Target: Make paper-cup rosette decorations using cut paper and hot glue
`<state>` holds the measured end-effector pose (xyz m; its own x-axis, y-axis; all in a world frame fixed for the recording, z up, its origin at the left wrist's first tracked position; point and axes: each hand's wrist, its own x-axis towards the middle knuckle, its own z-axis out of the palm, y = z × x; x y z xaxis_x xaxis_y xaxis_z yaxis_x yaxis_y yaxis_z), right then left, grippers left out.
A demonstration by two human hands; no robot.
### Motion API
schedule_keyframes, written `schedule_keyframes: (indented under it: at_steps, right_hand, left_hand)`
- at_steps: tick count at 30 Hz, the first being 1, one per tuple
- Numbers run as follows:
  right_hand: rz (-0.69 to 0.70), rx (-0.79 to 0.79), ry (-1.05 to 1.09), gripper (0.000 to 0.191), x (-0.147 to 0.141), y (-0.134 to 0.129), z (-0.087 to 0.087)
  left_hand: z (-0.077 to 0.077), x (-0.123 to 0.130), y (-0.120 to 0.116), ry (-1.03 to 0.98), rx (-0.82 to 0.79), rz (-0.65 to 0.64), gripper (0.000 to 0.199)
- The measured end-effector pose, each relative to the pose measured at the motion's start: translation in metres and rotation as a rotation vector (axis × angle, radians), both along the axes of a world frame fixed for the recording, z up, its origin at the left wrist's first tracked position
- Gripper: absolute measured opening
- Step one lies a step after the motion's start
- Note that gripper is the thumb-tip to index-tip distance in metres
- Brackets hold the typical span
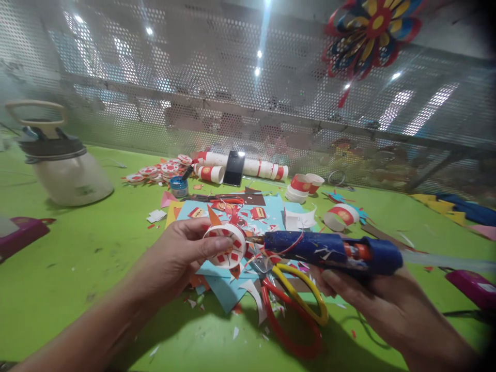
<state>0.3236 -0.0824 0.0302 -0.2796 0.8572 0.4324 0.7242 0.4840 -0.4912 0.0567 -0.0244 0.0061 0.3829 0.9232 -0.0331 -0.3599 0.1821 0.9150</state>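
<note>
Between the thumb and fingers of my left hand [186, 248] is a round white paper piece [228, 247] with red patches and orange points at its edge. My right hand [372, 299] is wrapped round a blue glue gun [310, 248], a clear glue stick showing at its rear. The gun's nozzle points left, at the right rim of the round piece; whether they touch I cannot tell. Below the gun lie scissors [294, 310] with red and yellow handles. Blue paper sheets [225, 292] and many scraps lie beneath my hands.
A sprayer bottle [70, 170] stands at the left. Further back are finished-looking round pieces [170, 168], a blue paint jar [179, 187], a phone [234, 168] and paper cups [300, 187]. Purple objects [23, 235] sit at both sides of the green table [116, 222].
</note>
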Motion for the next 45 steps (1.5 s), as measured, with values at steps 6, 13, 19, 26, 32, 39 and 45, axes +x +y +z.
schedule_keyframes:
  at_steps: [6, 13, 19, 26, 32, 39, 45]
  right_hand:
    - [-0.061, 0.047, 0.012, 0.034, -0.001, 0.001, -0.004]
    - [-0.108, 0.039, 0.03, 0.034, -0.008, -0.002, -0.004]
    - [-0.243, 0.017, 0.075, 0.042, -0.016, -0.004, -0.002]
    - [-0.202, -0.01, 0.088, 0.041, -0.02, -0.004, 0.004]
    - [-0.083, -0.028, 0.071, 0.035, -0.018, 0.0, 0.005]
    - [-0.023, -0.089, 0.048, 0.033, -0.017, 0.001, 0.001]
    - [0.005, -0.105, 0.056, 0.035, -0.018, 0.004, 0.003]
  left_hand:
    - [0.001, 0.0, -0.003, -0.004, -0.019, 0.027, 0.016]
    - [0.001, 0.0, -0.002, -0.04, 0.004, 0.031, 0.012]
    - [-0.001, 0.0, -0.003, -0.029, -0.008, 0.059, 0.015]
    - [-0.003, 0.002, -0.006, 0.059, -0.006, 0.086, 0.015]
    - [-0.002, 0.002, -0.007, 0.095, 0.041, 0.064, 0.016]
    - [-0.006, 0.002, -0.01, 0.145, 0.059, 0.018, 0.013]
    - [-0.006, 0.0, -0.011, 0.142, 0.05, 0.022, 0.013]
